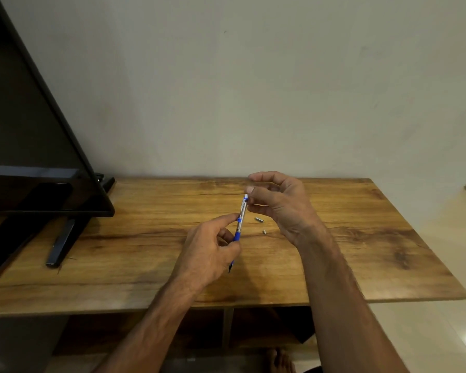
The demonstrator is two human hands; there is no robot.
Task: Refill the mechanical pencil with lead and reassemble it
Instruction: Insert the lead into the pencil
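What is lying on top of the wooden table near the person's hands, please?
Two small loose parts: a silvery cylinder and a smaller pale piece, lying apart. The table under the right hand and left hand is covered from view.

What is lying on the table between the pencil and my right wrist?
Two small loose pieces on the table: a silvery tube and, nearer you, a tiny pale bit. The head view shows them, right of the pencil.
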